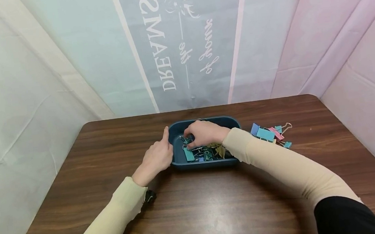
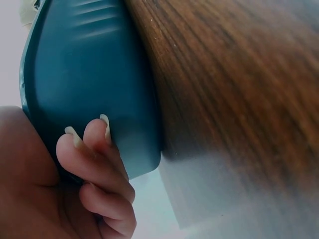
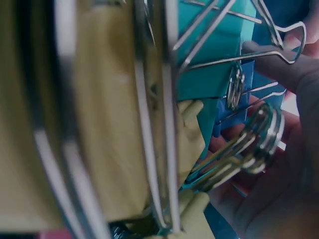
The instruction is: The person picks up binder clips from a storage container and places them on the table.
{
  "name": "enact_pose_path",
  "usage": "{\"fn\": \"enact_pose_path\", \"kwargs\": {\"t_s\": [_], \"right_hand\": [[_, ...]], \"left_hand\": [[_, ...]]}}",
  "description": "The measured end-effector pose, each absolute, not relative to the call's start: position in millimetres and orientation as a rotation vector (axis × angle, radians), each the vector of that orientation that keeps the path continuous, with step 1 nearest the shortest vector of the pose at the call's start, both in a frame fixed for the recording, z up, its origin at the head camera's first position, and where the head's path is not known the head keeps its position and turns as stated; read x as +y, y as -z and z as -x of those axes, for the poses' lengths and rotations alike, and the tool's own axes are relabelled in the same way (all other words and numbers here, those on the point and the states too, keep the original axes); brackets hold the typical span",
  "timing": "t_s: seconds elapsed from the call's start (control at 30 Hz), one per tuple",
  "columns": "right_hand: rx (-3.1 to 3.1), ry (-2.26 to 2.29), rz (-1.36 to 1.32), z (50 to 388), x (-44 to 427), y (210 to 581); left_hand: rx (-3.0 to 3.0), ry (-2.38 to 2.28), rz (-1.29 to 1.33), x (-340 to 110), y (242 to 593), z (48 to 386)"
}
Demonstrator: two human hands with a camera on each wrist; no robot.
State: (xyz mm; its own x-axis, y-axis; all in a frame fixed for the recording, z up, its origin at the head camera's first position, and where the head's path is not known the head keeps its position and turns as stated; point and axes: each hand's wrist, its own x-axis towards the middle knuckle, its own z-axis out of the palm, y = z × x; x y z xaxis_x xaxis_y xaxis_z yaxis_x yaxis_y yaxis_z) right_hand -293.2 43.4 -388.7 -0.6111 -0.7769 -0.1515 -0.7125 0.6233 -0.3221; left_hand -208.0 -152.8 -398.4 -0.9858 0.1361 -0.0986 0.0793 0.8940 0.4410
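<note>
A dark blue plastic bin (image 1: pixel 207 164) on the table holds many binder clips, among them a turquoise binder clip (image 1: pixel 189 154) and some yellowish ones. My left hand (image 1: pixel 157 155) holds the bin's left end. Its index finger stretches along the rim, and in the left wrist view the other fingers (image 2: pixel 94 154) curl against the outer wall. Reaching into the bin, my right hand (image 1: pixel 206 133) has thumb and fingers curled round binder clips. In the right wrist view they surround turquoise and blue clips (image 3: pixel 251 89); the exact fingertip contact is partly hidden.
A small pile of turquoise, pink and blue binder clips (image 1: pixel 265 134) lies right of the bin, partly behind my right forearm. A small dark object (image 1: pixel 150 196) shows beside my left sleeve. Light fabric walls (image 1: pixel 192 97) stand behind and beside the brown table (image 1: pixel 196 206).
</note>
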Motion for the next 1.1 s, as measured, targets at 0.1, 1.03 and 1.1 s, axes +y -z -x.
{"fn": "enact_pose_path", "kwargs": {"t_s": [0.1,1.03,1.1], "right_hand": [[2.507,0.382,1.212,296,47,385],[2.468,0.702,1.280,302,82,356],[2.467,0.743,1.277,302,86,348]], "left_hand": [[2.941,-0.673,-0.164,-153,398,208],[2.949,-0.661,-0.149,-151,398,208],[2.951,-0.661,-0.150,-151,398,208]]}}
